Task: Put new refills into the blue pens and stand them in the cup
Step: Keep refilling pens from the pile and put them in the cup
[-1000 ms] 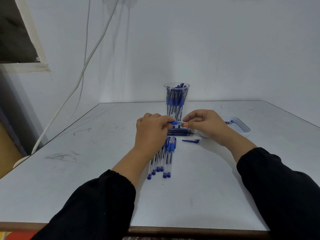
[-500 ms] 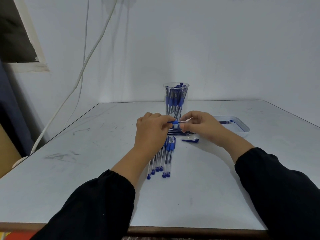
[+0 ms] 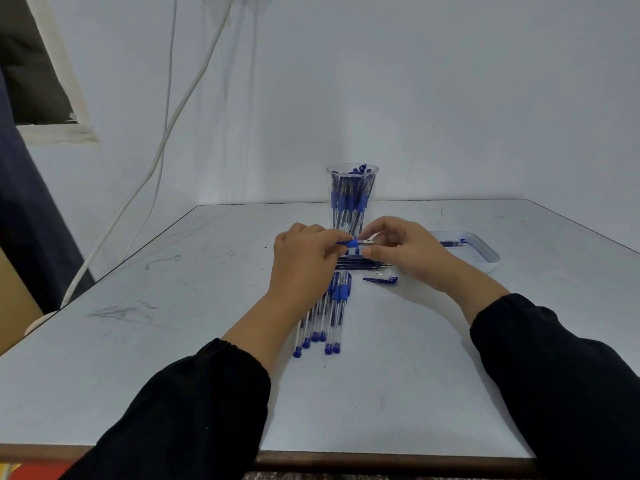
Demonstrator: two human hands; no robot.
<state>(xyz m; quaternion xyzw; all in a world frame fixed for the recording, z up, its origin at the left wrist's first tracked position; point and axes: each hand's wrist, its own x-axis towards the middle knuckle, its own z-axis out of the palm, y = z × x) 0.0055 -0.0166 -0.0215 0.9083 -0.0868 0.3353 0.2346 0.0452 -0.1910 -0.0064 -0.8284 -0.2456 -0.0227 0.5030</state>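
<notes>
My left hand (image 3: 304, 261) grips a blue pen (image 3: 353, 243) by its blue grip, held level above the table. My right hand (image 3: 405, 251) pinches the pen's metal tip end. Behind the hands stands a clear plastic cup (image 3: 352, 188) with several blue pens upright in it. Several more blue pens (image 3: 329, 313) lie in a row on the table under my left wrist. A bundle of dark refills (image 3: 363, 265) lies crosswise below the hands. A loose blue cap (image 3: 381, 279) rests on the table to the right of the row.
A shallow clear tray (image 3: 485, 258) with a few refills sits at the right, behind my right hand. White cables (image 3: 166, 133) hang down the wall at the left. The table's front edge (image 3: 346, 459) is near my sleeves.
My right hand has shifted a little left and closed in on the pen's tip. The left hand keeps the pen in the same place.
</notes>
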